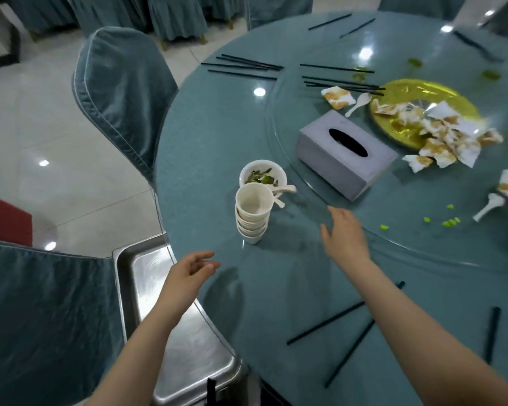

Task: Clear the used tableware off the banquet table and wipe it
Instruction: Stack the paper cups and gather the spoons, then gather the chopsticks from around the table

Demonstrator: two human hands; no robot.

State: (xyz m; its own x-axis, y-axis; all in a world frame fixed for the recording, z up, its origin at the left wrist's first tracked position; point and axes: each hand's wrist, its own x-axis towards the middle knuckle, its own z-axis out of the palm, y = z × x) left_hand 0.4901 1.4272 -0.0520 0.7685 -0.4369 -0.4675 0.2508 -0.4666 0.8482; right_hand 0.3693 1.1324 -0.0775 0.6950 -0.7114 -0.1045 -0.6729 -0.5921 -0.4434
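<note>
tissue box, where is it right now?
Head view: the grey tissue box sits right of centre on the glass turntable, between the stack of white cups to its left and the gold plate of crumpled napkins to its right.

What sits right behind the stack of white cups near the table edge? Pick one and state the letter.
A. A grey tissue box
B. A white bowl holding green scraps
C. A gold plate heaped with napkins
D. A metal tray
B: directly behind the stack of cups stands a white bowl with green scraps inside.
</note>
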